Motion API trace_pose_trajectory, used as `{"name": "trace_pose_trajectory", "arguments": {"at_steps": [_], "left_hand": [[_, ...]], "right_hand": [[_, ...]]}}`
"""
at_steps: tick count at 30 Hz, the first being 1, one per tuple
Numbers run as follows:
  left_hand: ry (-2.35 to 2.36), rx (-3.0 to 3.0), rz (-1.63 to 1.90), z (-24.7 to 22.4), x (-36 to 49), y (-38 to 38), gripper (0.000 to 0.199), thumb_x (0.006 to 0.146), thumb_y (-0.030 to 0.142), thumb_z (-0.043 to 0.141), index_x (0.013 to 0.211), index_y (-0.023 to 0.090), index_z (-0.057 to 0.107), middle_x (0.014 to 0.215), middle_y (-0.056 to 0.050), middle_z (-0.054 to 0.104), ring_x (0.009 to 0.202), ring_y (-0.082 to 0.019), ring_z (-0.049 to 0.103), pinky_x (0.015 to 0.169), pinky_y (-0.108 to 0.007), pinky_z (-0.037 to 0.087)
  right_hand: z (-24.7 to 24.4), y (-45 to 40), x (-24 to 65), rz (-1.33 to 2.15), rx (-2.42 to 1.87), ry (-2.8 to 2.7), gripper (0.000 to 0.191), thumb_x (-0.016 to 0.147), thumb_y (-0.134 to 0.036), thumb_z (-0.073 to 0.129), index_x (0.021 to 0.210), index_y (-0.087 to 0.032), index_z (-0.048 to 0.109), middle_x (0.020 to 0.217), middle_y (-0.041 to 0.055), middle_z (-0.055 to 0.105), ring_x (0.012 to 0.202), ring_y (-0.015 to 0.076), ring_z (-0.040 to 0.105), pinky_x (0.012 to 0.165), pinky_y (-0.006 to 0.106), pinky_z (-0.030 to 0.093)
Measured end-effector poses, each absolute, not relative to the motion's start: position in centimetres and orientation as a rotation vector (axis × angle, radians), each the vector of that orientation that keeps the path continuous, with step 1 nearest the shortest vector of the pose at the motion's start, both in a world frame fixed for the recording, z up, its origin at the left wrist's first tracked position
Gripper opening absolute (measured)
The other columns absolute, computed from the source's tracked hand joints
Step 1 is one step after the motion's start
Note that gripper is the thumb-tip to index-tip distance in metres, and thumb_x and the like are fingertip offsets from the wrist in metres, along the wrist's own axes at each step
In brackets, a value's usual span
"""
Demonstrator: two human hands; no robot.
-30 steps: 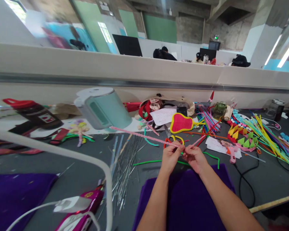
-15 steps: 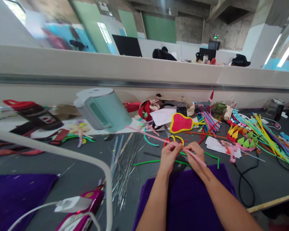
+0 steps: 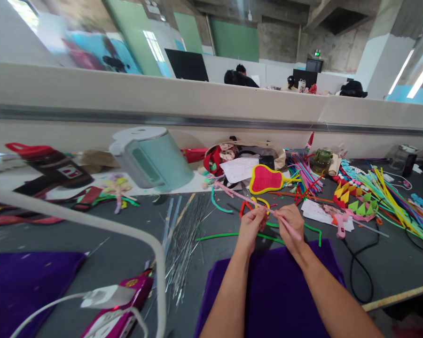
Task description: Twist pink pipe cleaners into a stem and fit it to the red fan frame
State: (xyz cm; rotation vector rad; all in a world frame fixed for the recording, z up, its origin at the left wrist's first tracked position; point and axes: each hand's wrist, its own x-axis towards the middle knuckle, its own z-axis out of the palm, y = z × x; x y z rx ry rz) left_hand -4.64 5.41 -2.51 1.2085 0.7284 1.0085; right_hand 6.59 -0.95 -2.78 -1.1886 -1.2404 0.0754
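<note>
A pink pipe cleaner point(image 3: 238, 195) runs aslant through both hands above the dark table. Its thin far part points up and left, and a thicker pink end lies over the right hand. My left hand point(image 3: 250, 227) pinches it between thumb and fingers. A short way to the right, my right hand point(image 3: 291, 226) is closed around the pink strand. Just beyond the hands lie yellow-and-red-handled scissors point(image 3: 262, 203), partly hidden. A green pipe cleaner point(image 3: 216, 237) stretches on the table behind and below the hands.
Purple cloth point(image 3: 278, 300) lies under my forearms. A teal kettle point(image 3: 169, 162) stands at the back left, near a pile of thin metal wires point(image 3: 183, 249). On the right are a pink glue gun point(image 3: 340, 224) with its cord and bundled coloured pipe cleaners point(image 3: 395, 197).
The pink pipe cleaner's far end has shifted right and reaches less far toward the kettle. My right hand has moved slightly right, away from the left.
</note>
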Motion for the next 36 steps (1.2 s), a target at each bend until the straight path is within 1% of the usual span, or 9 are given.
{"name": "trace_pose_trajectory", "arguments": {"at_steps": [3,7,15,17,19,25,28,32,36], "left_hand": [[0.702,1.158,0.993,-2.4,-4.7,5.4,0.041,0.067,0.053,0.069,0.059,0.015,0.057,0.045,0.006,0.042,0.041,-0.005,0.032,0.041,-0.019,0.026],[0.707,1.175,1.023,-2.1,-4.8,5.4,0.036,0.068,0.045,0.072,0.058,0.015,0.055,0.047,0.006,0.042,0.043,-0.006,0.033,0.043,-0.019,0.026],[0.606,1.347,1.244,-1.6,-4.9,5.1,0.028,0.072,0.037,0.070,0.058,0.015,0.059,0.058,0.002,0.051,0.056,-0.010,0.043,0.053,-0.021,0.034],[0.617,1.371,1.258,-1.6,-4.8,5.0,0.028,0.071,0.039,0.070,0.059,0.015,0.060,0.060,0.001,0.053,0.057,-0.010,0.045,0.054,-0.022,0.035],[0.656,1.354,1.244,-1.7,-4.7,5.0,0.029,0.070,0.041,0.070,0.061,0.015,0.061,0.060,0.001,0.054,0.056,-0.010,0.045,0.053,-0.022,0.036],[0.716,1.252,1.105,-2.0,-4.5,4.9,0.034,0.069,0.048,0.069,0.065,0.014,0.063,0.052,0.002,0.052,0.048,-0.009,0.042,0.048,-0.021,0.032],[0.695,1.211,1.116,-2.0,-4.5,5.0,0.032,0.067,0.044,0.072,0.061,0.016,0.058,0.050,0.004,0.048,0.046,-0.008,0.039,0.047,-0.021,0.031],[0.681,1.273,1.176,-1.8,-4.7,5.2,0.032,0.068,0.042,0.072,0.056,0.016,0.057,0.051,0.003,0.047,0.050,-0.009,0.039,0.050,-0.021,0.032],[0.641,1.341,1.243,-1.3,-5.0,5.0,0.028,0.069,0.039,0.071,0.057,0.016,0.060,0.056,0.002,0.050,0.055,-0.010,0.042,0.053,-0.022,0.035]], "right_hand": [[-2.9,-1.2,7.0,-0.133,-1.192,-1.462,0.016,0.087,-0.019,0.054,0.082,-0.022,0.069,0.079,0.0068,0.065,0.077,0.0197,0.054,0.072,0.034,0.043],[-3.0,-1.1,6.6,-0.067,-1.203,-1.451,0.012,0.086,-0.021,0.056,0.083,-0.022,0.068,0.078,0.0059,0.064,0.077,0.0190,0.055,0.071,0.033,0.043],[-2.9,-0.3,5.3,0.999,-0.971,-0.726,0.017,0.067,-0.032,0.072,0.061,-0.018,0.063,0.058,-0.0018,0.058,0.056,0.0133,0.052,0.059,0.027,0.042],[-2.9,-0.1,5.3,1.088,-0.913,-0.645,0.018,0.065,-0.031,0.074,0.061,-0.018,0.063,0.058,-0.0016,0.058,0.055,0.0133,0.052,0.059,0.028,0.043],[-2.8,-0.2,5.5,0.938,-0.958,-0.724,0.017,0.067,-0.031,0.073,0.062,-0.018,0.063,0.059,-0.0009,0.059,0.057,0.0141,0.053,0.060,0.028,0.043],[-2.7,-1.1,6.8,-0.021,-1.195,-1.348,0.013,0.085,-0.023,0.058,0.077,-0.022,0.069,0.076,0.0058,0.065,0.076,0.0192,0.055,0.073,0.035,0.044],[-2.7,-1.3,6.9,-0.150,-1.207,-1.486,0.014,0.086,-0.020,0.055,0.082,-0.022,0.068,0.078,0.0069,0.065,0.076,0.0196,0.054,0.072,0.035,0.043],[-2.6,-1.1,6.2,0.129,-1.204,-1.340,0.011,0.084,-0.025,0.059,0.075,-0.022,0.066,0.073,0.0045,0.063,0.074,0.0181,0.056,0.070,0.032,0.044],[-2.6,-0.6,5.5,0.747,-1.090,-0.952,0.019,0.074,-0.034,0.069,0.064,-0.020,0.062,0.062,-0.0005,0.059,0.060,0.0140,0.053,0.060,0.027,0.042]]}}
